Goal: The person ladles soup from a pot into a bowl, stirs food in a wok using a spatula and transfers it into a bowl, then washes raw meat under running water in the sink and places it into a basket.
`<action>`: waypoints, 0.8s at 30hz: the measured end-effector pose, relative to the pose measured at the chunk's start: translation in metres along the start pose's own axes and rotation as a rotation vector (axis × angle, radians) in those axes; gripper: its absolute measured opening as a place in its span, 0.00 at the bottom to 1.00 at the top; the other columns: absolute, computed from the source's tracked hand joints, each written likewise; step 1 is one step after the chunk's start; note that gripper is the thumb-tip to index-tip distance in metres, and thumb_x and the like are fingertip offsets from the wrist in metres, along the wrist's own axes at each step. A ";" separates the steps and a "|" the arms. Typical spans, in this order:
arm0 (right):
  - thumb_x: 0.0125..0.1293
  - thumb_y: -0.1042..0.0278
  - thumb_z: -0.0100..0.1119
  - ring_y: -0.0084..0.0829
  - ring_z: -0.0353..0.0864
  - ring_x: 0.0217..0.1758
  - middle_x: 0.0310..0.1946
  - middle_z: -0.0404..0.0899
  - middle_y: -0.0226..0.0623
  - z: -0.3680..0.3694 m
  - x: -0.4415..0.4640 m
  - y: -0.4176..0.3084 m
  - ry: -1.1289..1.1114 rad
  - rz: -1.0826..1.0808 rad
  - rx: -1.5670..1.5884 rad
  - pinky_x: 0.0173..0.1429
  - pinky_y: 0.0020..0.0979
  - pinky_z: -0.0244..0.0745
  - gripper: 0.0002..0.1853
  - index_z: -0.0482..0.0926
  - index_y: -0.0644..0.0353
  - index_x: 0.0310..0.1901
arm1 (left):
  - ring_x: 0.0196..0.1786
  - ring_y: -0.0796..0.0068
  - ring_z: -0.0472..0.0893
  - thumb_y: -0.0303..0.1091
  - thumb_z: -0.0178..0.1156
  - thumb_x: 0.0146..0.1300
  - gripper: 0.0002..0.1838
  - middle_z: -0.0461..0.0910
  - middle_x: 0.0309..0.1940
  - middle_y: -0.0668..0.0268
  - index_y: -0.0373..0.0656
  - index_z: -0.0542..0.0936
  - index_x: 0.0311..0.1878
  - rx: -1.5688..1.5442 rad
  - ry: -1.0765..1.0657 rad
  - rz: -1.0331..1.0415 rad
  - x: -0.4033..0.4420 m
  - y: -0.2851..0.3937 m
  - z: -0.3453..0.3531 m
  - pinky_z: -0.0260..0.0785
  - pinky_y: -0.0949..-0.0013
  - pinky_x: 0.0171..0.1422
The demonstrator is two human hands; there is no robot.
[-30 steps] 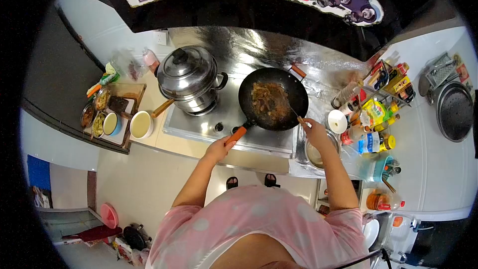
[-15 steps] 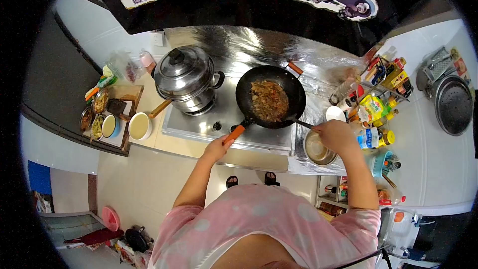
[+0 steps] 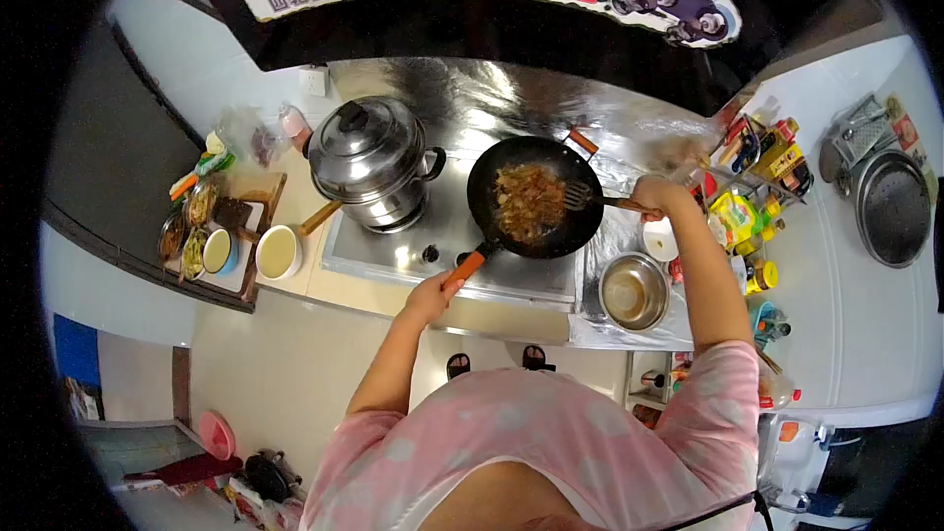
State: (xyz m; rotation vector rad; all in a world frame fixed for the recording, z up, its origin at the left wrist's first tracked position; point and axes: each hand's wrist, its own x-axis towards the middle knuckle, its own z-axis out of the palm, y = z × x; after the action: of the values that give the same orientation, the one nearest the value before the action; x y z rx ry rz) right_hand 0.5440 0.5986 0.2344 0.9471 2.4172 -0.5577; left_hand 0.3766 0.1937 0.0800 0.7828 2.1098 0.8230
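A black wok (image 3: 492, 162) stands on the right side of the gas stove (image 3: 393, 254), with browned, chopped food (image 3: 529, 205) in it. My left hand (image 3: 430, 297) is closed round the wok's orange handle (image 3: 465, 269). My right hand (image 3: 661, 195) grips the wooden handle of a slotted spatula (image 3: 580, 198); its slotted head rests at the right edge of the food. Just below my right forearm sit a small white bowl (image 3: 661, 239) and a steel bowl (image 3: 633, 292) with some liquid in it.
Left of the wok stands a lidded steel steamer pot (image 3: 366, 162). Farther left are a white bowl of pale liquid (image 3: 279, 253), a blue cup (image 3: 219, 252) and a wooden board (image 3: 265, 199). Sauce bottles (image 3: 762, 275) crowd the right wall. The range hood (image 3: 472, 25) hangs overhead.
My right hand has moved up and away from me, swinging the spatula from the wok's lower right to its right side. The steel bowl is now uncovered. My left hand keeps its hold.
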 end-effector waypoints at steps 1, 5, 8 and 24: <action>0.61 0.55 0.55 0.33 0.76 0.13 0.17 0.76 0.45 0.010 0.030 0.019 -0.057 -0.140 -0.037 0.16 0.34 0.69 0.24 0.72 0.71 0.20 | 0.22 0.73 0.73 0.53 0.52 0.63 0.24 0.74 0.20 0.67 0.52 0.73 0.57 -0.006 -0.005 0.008 0.001 -0.002 0.000 0.66 0.68 0.32; 0.61 0.45 0.53 0.36 0.75 0.15 0.17 0.77 0.42 0.031 0.019 -0.030 0.085 0.005 0.189 0.28 0.35 0.73 0.25 0.74 0.61 0.21 | 0.22 0.74 0.73 0.54 0.53 0.62 0.24 0.74 0.21 0.67 0.52 0.73 0.57 -0.047 -0.004 -0.008 0.003 -0.006 0.001 0.66 0.68 0.32; 0.63 0.41 0.46 0.40 0.80 0.24 0.22 0.80 0.42 0.020 -0.023 -0.055 0.231 -0.081 0.104 0.37 0.39 0.75 0.26 0.81 0.58 0.30 | 0.22 0.74 0.74 0.55 0.53 0.62 0.26 0.76 0.22 0.66 0.52 0.73 0.58 -0.059 0.005 -0.017 0.009 -0.014 0.005 0.66 0.68 0.32; 0.59 0.65 0.54 0.44 0.78 0.35 0.34 0.79 0.44 0.093 -0.048 -0.067 0.420 -0.406 -0.043 0.39 0.40 0.73 0.18 0.77 0.39 0.52 | 0.25 0.70 0.75 0.54 0.53 0.62 0.24 0.76 0.23 0.64 0.50 0.74 0.55 -0.022 -0.027 -0.028 0.011 -0.017 0.006 0.67 0.66 0.34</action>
State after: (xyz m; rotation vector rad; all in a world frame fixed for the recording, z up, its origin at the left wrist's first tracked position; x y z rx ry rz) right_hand 0.5541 0.4798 0.2006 0.5978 3.0185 -0.4764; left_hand 0.3703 0.1932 0.0600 0.7472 2.0802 0.8144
